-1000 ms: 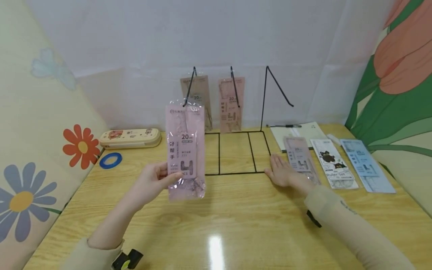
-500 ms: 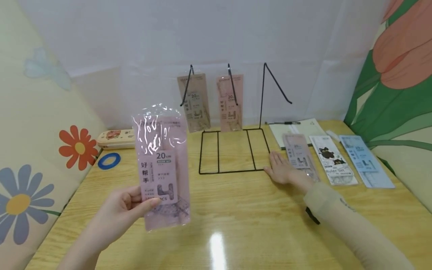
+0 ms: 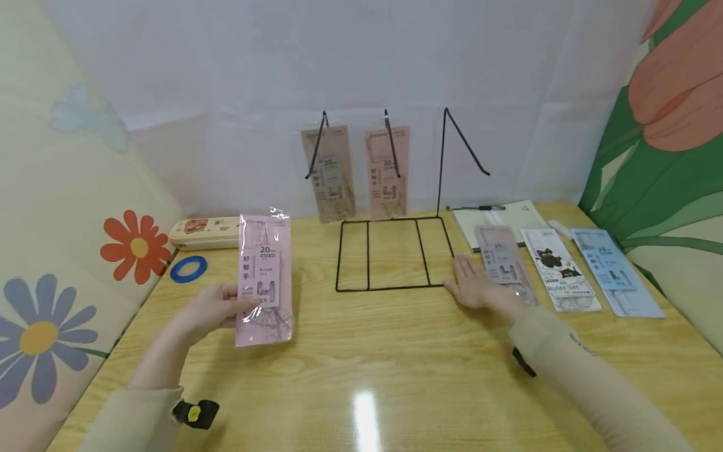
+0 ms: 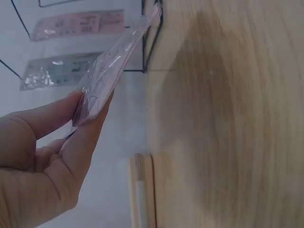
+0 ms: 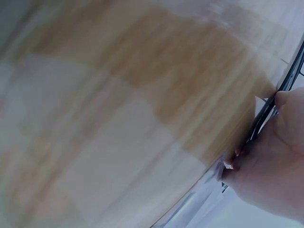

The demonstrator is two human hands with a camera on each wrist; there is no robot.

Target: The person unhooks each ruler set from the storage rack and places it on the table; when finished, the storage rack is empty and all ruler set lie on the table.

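My left hand (image 3: 209, 311) pinches the lower left side of a pink ruler set packet (image 3: 264, 276), thumb in front. The packet stands upright above the table, left of the black wire rack (image 3: 393, 289). In the left wrist view the packet (image 4: 111, 71) shows nearly edge-on between thumb and fingers. My right hand (image 3: 471, 285) lies with straight fingers at the rack's right front corner. On the rack's left hook hangs a brown ruler set packet (image 3: 330, 176); a pink one (image 3: 388, 172) hangs on the middle hook. The right hook (image 3: 467, 143) bears nothing.
Right of my right hand lie a greyish-pink packet (image 3: 505, 257), a white one with cats (image 3: 559, 270) and a blue one (image 3: 615, 270). Behind them are a notebook (image 3: 503, 221) and a pen (image 3: 480, 208). A pencil case (image 3: 203, 233) and blue ring (image 3: 189, 269) are at left.
The left hand has drawn the pink packet away from in front of the rack's left hook, leftward and down, and stands it upright at the left. The right hand has stayed put.
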